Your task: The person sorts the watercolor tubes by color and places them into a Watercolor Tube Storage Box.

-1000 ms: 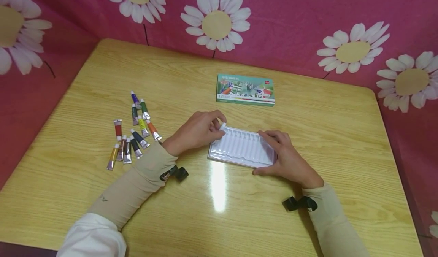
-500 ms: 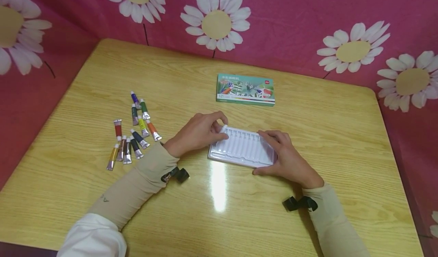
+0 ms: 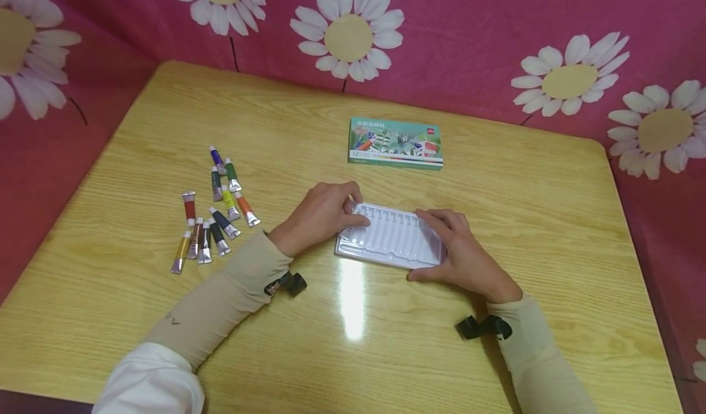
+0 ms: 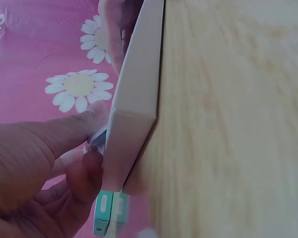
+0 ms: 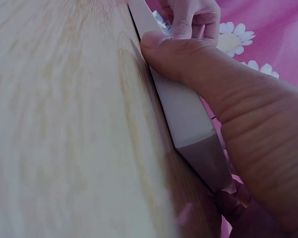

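Observation:
A white plastic tray [image 3: 397, 242] with a row of narrow slots lies on the table in the head view. My left hand [image 3: 325, 212] is at its left end. Thumb and fingers pinch a small paint tube [image 4: 98, 140], its silvery end showing between them at the tray's rim in the left wrist view; most of it is hidden by the hand. My right hand [image 3: 466, 255] grips the tray's right end, with the thumb [image 5: 161, 47] along the near side and the fingers at the far side. The other slots in sight hold no tubes.
Several paint tubes lie loose on the left of the table, among them a red tube [image 3: 190, 207], an orange tube [image 3: 246, 209] and a yellow-ochre tube [image 3: 181, 253]. A green printed box [image 3: 395, 144] lies behind the tray. A pink flowered cloth [image 3: 452, 46] hangs behind the table.
The white cap that stood up at my left fingertips has lowered into the tray's left end. My left hand has shifted slightly; the right hand stays in place.

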`<action>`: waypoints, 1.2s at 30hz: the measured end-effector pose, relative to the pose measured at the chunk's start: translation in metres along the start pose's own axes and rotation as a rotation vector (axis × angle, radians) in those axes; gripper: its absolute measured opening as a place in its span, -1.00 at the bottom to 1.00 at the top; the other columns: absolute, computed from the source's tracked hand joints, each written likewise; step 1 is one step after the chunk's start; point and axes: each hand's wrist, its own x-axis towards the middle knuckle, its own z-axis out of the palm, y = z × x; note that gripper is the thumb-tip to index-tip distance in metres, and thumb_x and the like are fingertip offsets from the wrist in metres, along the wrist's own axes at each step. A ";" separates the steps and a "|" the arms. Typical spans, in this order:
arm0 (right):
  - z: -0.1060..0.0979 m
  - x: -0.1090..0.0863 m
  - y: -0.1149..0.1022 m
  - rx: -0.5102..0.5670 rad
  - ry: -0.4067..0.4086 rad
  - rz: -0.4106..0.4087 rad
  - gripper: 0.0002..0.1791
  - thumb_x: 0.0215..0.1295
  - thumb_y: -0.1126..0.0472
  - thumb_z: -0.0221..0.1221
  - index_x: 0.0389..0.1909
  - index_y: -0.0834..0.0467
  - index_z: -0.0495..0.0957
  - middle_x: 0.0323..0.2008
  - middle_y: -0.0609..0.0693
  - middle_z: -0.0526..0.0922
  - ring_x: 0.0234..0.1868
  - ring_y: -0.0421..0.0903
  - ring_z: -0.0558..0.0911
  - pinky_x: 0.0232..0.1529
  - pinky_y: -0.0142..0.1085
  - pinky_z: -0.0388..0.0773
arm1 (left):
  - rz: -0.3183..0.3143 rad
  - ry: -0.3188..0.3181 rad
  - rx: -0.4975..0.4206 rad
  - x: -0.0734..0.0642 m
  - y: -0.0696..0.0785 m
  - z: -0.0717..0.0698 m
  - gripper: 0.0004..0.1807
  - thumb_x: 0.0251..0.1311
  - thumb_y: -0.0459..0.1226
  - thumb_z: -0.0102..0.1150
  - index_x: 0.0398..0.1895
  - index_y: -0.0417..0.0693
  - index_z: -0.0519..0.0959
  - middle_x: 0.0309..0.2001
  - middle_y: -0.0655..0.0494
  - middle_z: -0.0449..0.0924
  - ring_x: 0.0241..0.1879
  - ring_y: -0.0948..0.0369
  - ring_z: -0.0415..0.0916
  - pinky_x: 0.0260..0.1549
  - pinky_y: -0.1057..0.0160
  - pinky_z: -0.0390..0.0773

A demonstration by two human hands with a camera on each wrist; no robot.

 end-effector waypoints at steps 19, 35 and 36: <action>0.000 0.001 -0.001 0.006 -0.007 0.021 0.33 -0.23 -0.31 0.62 0.60 -0.05 0.19 0.44 0.09 0.28 0.43 0.09 0.23 0.40 0.11 0.35 | 0.012 0.005 0.009 0.000 0.000 0.008 -0.63 0.18 -0.06 0.49 -0.22 -0.05 0.51 -0.46 0.17 0.46 -0.43 0.22 0.36 -0.39 0.29 0.32; 0.001 0.001 0.001 -0.001 0.017 -0.015 0.33 -0.25 -0.25 0.65 0.59 0.00 0.21 0.42 0.13 0.30 0.42 0.12 0.24 0.38 0.12 0.35 | 0.028 -0.076 0.087 -0.003 0.003 -0.005 -0.80 0.37 -0.19 0.30 -0.11 -0.13 0.68 -0.38 0.11 0.61 -0.31 0.20 0.46 -0.26 0.29 0.43; 0.001 0.002 0.001 -0.001 0.016 -0.015 0.33 -0.25 -0.25 0.65 0.59 0.00 0.21 0.42 0.13 0.30 0.42 0.12 0.24 0.38 0.12 0.34 | 0.029 -0.082 0.087 -0.003 0.002 -0.005 -0.80 0.36 -0.20 0.31 -0.10 -0.14 0.69 -0.37 0.11 0.61 -0.31 0.20 0.46 -0.26 0.29 0.43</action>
